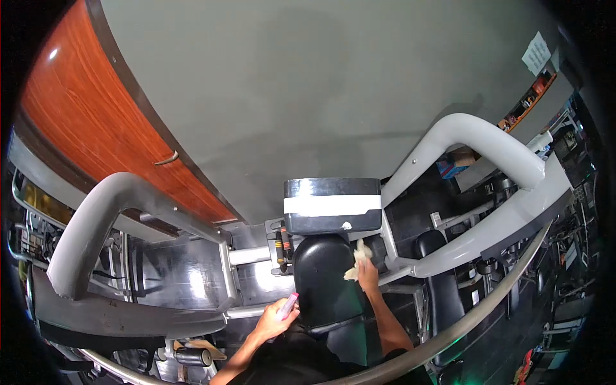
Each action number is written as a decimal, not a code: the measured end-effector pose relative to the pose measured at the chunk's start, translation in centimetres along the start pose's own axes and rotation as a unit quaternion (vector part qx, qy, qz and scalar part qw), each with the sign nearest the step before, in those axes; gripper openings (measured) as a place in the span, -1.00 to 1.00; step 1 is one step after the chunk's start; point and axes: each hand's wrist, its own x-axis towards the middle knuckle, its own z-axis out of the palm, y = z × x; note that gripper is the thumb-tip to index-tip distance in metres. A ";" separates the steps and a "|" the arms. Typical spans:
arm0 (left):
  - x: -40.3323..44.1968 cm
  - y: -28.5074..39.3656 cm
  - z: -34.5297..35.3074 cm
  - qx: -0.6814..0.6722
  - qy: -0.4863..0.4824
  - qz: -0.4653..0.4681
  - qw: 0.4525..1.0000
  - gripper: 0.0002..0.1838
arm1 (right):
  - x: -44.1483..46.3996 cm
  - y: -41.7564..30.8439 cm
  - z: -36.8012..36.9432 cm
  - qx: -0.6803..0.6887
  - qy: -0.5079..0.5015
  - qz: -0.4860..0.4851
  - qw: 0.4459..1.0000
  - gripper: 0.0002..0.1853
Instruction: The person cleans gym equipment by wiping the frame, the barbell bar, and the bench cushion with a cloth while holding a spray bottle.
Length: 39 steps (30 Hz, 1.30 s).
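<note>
My left hand (274,322) is closed around a small, pale pink bottle (288,307) with a brighter pink top. It is low in the view, just left of the black padded seat (324,273). On the seat's right side, my right hand (367,274) grips a crumpled cream cloth (359,255). The cloth hangs by the seat's edge; whether it touches the padding I cannot tell. Behind the seat stands a black box-shaped part (332,224) of the exercise machine, with a white band across it.
Thick grey frame tubes curve up on the left (106,212) and right (475,131). A curved metal rail (462,327) crosses near my body. Beyond are a grey wall (244,83) and a wooden door (96,96). Another black padded bench (443,289) stands to the right.
</note>
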 end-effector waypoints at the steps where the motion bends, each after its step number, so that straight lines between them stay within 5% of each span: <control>1: 0.1 -0.4 0.0 -0.004 0.010 0.009 1.000 -0.80 | -0.7 1.2 0.6 0.028 -0.001 0.026 0.999 -0.70; 3: 0.1 -0.5 -0.2 -0.006 0.024 0.017 1.000 -0.81 | -1.6 1.7 1.8 0.056 -0.005 0.050 0.997 -0.68; 5: 0.0 -0.4 -0.5 0.014 0.029 -0.005 0.999 -0.81 | -2.6 0.6 3.9 0.058 0.140 -0.050 0.987 -0.63; 9: -0.3 -0.4 -1.4 -0.032 0.093 0.016 0.995 -0.81 | -3.4 -6.5 3.5 -0.064 0.116 -0.200 0.971 -0.45; 13: -0.3 -0.9 -2.6 0.018 0.117 0.021 0.993 -0.82 | -4.5 -11.1 5.5 -0.108 0.053 -0.237 0.964 -0.49; 23: -0.9 0.0 -3.6 0.045 0.147 0.028 0.988 -0.82 | -5.0 -9.3 6.2 -0.192 -0.093 -0.501 0.839 -0.64; 29: -1.7 -0.5 -3.3 0.007 0.137 0.000 0.991 -0.82 | -2.0 -2.2 -0.7 -0.124 -0.024 -0.371 0.920 -0.54; 31: -1.7 -1.7 -3.2 0.015 0.144 0.030 0.989 -0.82 | -2.4 -0.3 0.5 0.076 0.031 -0.077 0.994 -0.61; 34: -1.6 -2.3 -2.7 0.026 0.157 0.069 0.985 -0.82 | -4.7 -5.2 3.5 0.012 0.166 -0.123 0.978 -0.66; 39: -1.9 -1.0 -2.9 0.010 0.139 0.040 0.989 -0.82 | -8.9 -12.7 10.5 -0.108 -0.053 -0.334 0.935 -0.63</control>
